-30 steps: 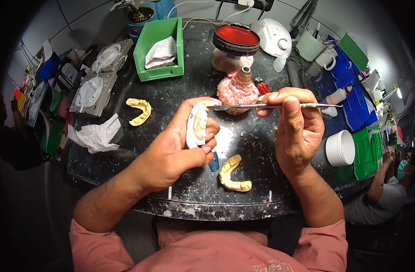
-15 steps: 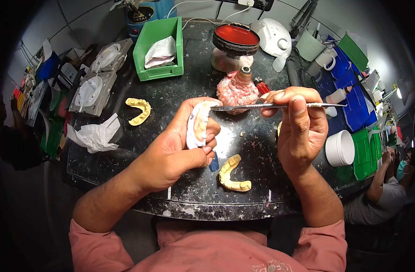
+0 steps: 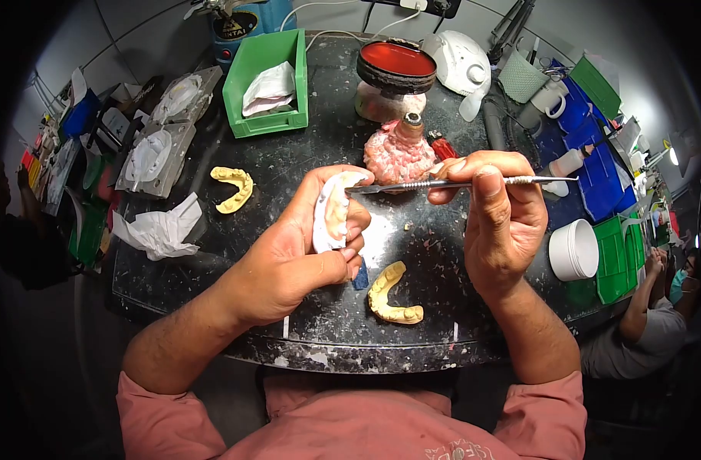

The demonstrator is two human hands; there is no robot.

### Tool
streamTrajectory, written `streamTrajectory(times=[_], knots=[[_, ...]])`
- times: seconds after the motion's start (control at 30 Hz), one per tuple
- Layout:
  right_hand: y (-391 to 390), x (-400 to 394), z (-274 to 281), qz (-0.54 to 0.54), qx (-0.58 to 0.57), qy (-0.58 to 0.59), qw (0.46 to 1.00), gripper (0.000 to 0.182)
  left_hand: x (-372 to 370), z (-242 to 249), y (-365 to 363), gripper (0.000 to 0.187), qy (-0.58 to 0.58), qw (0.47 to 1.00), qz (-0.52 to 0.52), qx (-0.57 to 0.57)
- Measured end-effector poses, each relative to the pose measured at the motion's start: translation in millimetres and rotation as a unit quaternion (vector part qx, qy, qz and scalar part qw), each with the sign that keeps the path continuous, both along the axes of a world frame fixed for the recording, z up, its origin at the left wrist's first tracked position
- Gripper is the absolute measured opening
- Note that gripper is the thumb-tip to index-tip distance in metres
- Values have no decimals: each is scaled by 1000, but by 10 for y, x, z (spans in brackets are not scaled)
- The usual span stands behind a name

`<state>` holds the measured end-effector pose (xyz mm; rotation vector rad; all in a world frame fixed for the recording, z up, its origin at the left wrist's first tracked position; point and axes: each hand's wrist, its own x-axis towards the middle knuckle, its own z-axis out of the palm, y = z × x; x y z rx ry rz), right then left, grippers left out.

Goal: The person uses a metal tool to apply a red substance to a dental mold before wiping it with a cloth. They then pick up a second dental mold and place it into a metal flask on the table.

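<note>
My left hand grips a white dental cast with a yellowish tooth arch, held upright above the black round table. My right hand holds a thin metal wax knife level, its blade tip touching the top of the cast. A yellow tooth arch lies on the table below my hands, beside a small blue piece. Another yellow arch lies to the left.
A wax-covered burner and a red-lidded bowl stand behind my hands. A green bin, grey flasks and crumpled tissue sit left. A white cup and green trays sit right. Another person sits at lower right.
My right hand slid slightly right with the knife and then back left, so the blade tip again rests on the cast. The left hand has hardly moved.
</note>
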<state>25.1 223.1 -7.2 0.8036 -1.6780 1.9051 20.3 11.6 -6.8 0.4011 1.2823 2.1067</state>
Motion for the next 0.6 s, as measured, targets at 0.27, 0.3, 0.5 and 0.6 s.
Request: streamTrajectory(times=[0.27, 0.3, 0.5, 0.6], knots=[[5, -3, 2, 1, -9, 0, 1000, 16, 4, 16, -1, 83, -13, 1000, 6, 3], [6, -5, -4, 0, -9, 0, 1000, 16, 4, 12, -2, 83, -13, 1000, 4, 6], [5, -12, -23, 10, 9, 10, 1000, 16, -4, 8, -8, 83, -8, 1000, 0, 7], [-20, -7, -40, 14, -5, 10, 1000, 16, -3, 8, -8, 83, -10, 1000, -2, 10]])
